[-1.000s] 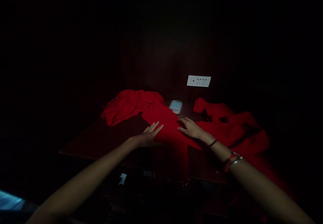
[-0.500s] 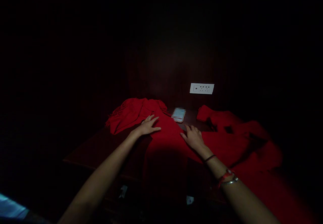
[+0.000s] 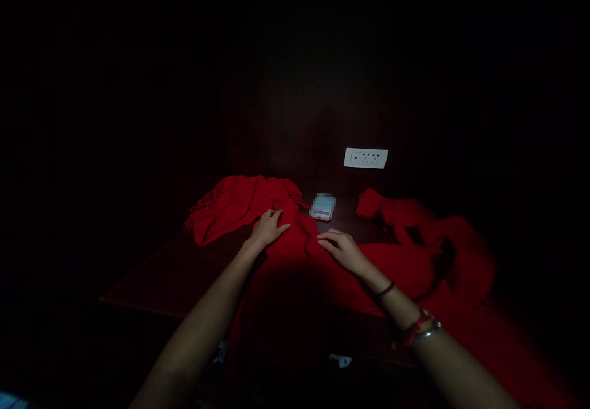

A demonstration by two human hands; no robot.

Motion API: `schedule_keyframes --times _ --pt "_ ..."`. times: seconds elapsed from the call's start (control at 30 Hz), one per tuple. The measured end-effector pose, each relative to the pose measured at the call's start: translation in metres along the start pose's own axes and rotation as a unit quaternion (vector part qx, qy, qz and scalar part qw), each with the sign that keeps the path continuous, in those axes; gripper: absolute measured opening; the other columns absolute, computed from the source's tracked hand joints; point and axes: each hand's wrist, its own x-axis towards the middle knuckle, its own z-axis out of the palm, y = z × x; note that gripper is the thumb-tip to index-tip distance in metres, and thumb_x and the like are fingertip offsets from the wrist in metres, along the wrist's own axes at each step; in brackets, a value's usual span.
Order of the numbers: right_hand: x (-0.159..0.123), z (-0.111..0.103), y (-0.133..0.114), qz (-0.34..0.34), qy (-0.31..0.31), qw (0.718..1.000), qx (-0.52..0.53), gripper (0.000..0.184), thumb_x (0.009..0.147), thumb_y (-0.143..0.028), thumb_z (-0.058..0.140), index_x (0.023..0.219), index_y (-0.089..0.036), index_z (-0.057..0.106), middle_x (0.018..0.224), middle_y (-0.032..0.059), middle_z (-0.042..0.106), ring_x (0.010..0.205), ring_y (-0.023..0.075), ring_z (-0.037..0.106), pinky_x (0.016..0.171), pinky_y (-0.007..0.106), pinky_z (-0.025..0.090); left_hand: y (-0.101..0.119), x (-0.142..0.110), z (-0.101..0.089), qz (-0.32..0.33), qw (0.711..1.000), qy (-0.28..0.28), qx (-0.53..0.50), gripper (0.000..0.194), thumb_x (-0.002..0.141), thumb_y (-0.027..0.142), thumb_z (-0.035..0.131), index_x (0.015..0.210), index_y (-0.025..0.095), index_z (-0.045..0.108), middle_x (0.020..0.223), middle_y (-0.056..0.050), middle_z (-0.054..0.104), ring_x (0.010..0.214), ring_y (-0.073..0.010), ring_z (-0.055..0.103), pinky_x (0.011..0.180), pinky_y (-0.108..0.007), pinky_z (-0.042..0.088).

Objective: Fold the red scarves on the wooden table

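Across the middle of the table [image 3: 147,277], over its front edge, the red cloth [image 3: 295,240] has just puckered, so lies less flat — left hand [image 3: 265,231] and right hand [image 3: 345,252] touching it, fingers bent, any pinch impossible to tell

Rumpled red cloth [image 3: 295,255] spreads across the dark tabletop [image 3: 152,274], one fold hanging over its front.

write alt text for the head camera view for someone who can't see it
Two bare hands, left and right, touch red fabric on a dark table; behind are a phone and a white wall socket.
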Motion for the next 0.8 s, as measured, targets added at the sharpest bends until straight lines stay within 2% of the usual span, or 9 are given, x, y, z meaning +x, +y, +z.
schedule_keyframes --times 0.07,0.13,0.23,0.37,0.47,0.57,0.63,0.73,0.8 --pt "0.001 -0.002 0.003 0.021 -0.014 0.999 0.038 0.025 0.079 -0.029 0.042 0.09 -0.017 0.061 0.09 0.0046 0.061 0.083 0.0137 0.054 0.076 0.026 0.04 -0.001 0.001 0.003 0.004 0.998 -0.056 0.006 0.057 0.072 0.046 0.047 0.12 0.017 0.038 0.12 -0.013 0.041 0.11 -0.0251 0.039 0.088 -0.033 0.033" --pt "0.005 -0.003 0.006 0.036 -0.067 0.994 0.077 0.028 0.079 -0.028 0.04 0.094 -0.016 0.06 0.096 0.0043 0.061 0.088 0.0142 0.054 0.081 0.027 0.039 -0.002 0.003 0.006 0.008 0.998 -0.062 0.01 0.047 0.074 0.033 0.05 0.116 0.017 0.042 0.113 -0.012 0.048 0.104 -0.0225 0.045 0.085 -0.03 0.036" --pt "0.014 -0.001 0.004 0.032 -0.203 0.973 0.103 0.033 0.077 -0.016 0.037 0.104 -0.017 0.056 0.104 0.0021 0.059 0.093 0.0127 0.052 0.083 0.026 0.038 0.001 0.004 0.003 0.023 0.999 -0.023 -0.011 0.032 0.075 0.019 0.046 0.107 0.017 0.051 0.101 -0.009 0.056 0.093 -0.0188 0.052 0.08 -0.027 0.039" --pt "0.029 0.005 -0.001 -0.002 -0.305 0.95 0.069 0.046 0.068 -0.005 0.039 0.109 -0.018 0.053 0.096 0.0001 0.062 0.081 0.01 0.055 0.074 0.021 0.042 0.014 0.001 -0.003 0.034 0.991 0.048 -0.124 0.042 0.081 0.031 0.037 0.121 0.017 0.037 0.09 -0.006 0.059 0.083 -0.0154 0.055 0.073 -0.024 0.041" --pt "0.039 0.005 0.004 0.048 -0.286 0.957 -0.01 0.038 0.062 -0.005 0.046 0.095 -0.017 0.061 0.077 -0.0007 0.064 0.066 0.0094 0.055 0.062 0.018 0.042 0.024 -0.002 -0.002 0.018 0.989 -0.004 -0.15 0.063 0.074 0.033 0.048 0.129 0.019 0.022 0.09 -0.006 0.059 0.078 -0.0168 0.057 0.069 -0.025 0.042" --pt "0.05 0.003 0.018 0.167 -0.161 0.969 -0.09 0.024 0.064 -0.013 0.051 0.086 -0.015 0.063 0.077 0.0024 0.063 0.068 0.0122 0.056 0.062 0.021 0.043 0.026 -0.002 -0.004 -0.052 0.99 -0.005 -0.132 0.066 0.069 0.023 0.051 0.129 0.018 0.022 0.099 -0.01 0.057 0.085 -0.02 0.056 0.072 -0.026 0.041" --pt "0.06 0.005 0.026 0.217 -0.09 0.965 -0.113 0.029 0.067 -0.021 0.054 0.094 -0.013 0.06 0.089 0.0067 0.061 0.08 0.0159 0.056 0.069 0.024 0.043 0.022 -0.001 -0.009 -0.088 0.987 0.023 -0.13 0.064 0.069 0.02 0.049 0.127 0.017 0.024 0.099 -0.01 0.057 0.087 -0.0208 0.056 0.072 -0.027 0.041" --pt "0.079 0.018 0.033 0.208 -0.063 0.971 -0.103 0.042 0.065 -0.023 0.058 0.105 -0.011 0.054 0.108 0.0105 0.054 0.1 0.0188 0.048 0.083 0.026 0.037 0.013 0.002 -0.017 -0.112 0.984 0.018 -0.135 0.065 0.066 0.02 0.05 0.126 0.019 0.025 0.097 -0.01 0.058 0.085 -0.0219 0.056 0.07 -0.027 0.042" --pt "0.09 0.03 0.034 0.201 -0.059 0.974 -0.085 0.042 0.06 -0.018 0.06 0.102 -0.013 0.055 0.107 0.009 0.054 0.102 0.0185 0.047 0.085 0.025 0.036 0.009 0.002 -0.02 -0.128 0.981 -0.001 -0.144 0.067 0.064 0.02 0.051 0.126 0.019 0.025 0.097 -0.01 0.058 0.083 -0.0218 0.057 0.067 -0.027 0.043"
